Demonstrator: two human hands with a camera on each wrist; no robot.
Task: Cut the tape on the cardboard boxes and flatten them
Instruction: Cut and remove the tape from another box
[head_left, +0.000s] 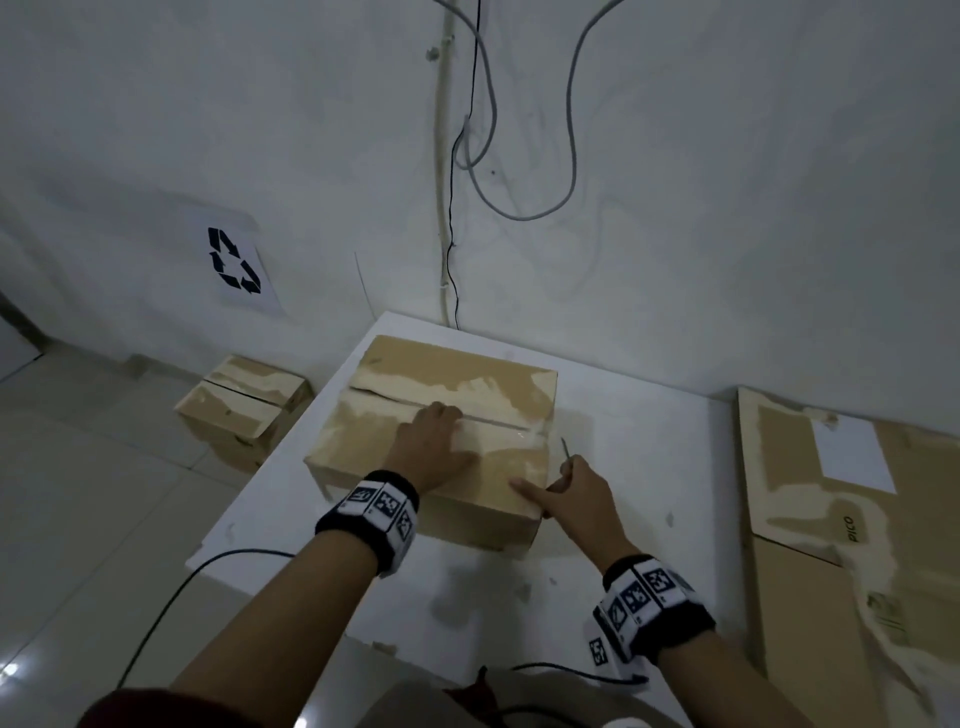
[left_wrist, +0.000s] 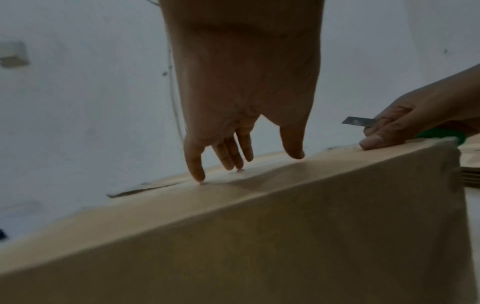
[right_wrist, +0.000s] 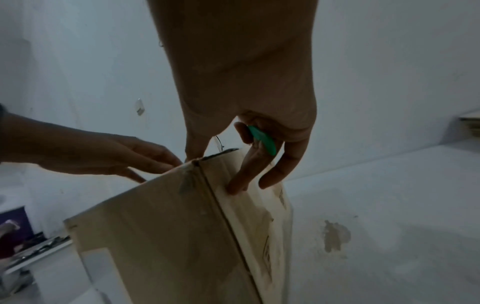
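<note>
A person works at a white bench (head_left: 623, 467) where one closed cardboard box (head_left: 441, 426) sits. The left hand (head_left: 431, 447) lies on the box top, its fingers (left_wrist: 194, 162) straight and slightly spread, tips pressing beside the centre seam (head_left: 498, 422). The right hand (head_left: 582, 499) grips a green-handled utility knife (left_wrist: 359, 121) at the box's near right corner, thumb on the top edge and fingers curled round the handle, the bare blade pointing away from the person, clear of the cardboard. The seam runs left to right across the top, just beyond the left fingertips and ahead and to the left of the blade; its right end looks the closer start, making the knife hand the nearer one for the cut. The seam's left part already gapes slightly; whether tape remains there cannot be told. Counted: one box on the bench, a second box (head_left: 244, 410) on the floor to the left, flattened cardboard (head_left: 852, 545) to the right, one knife.
</note>
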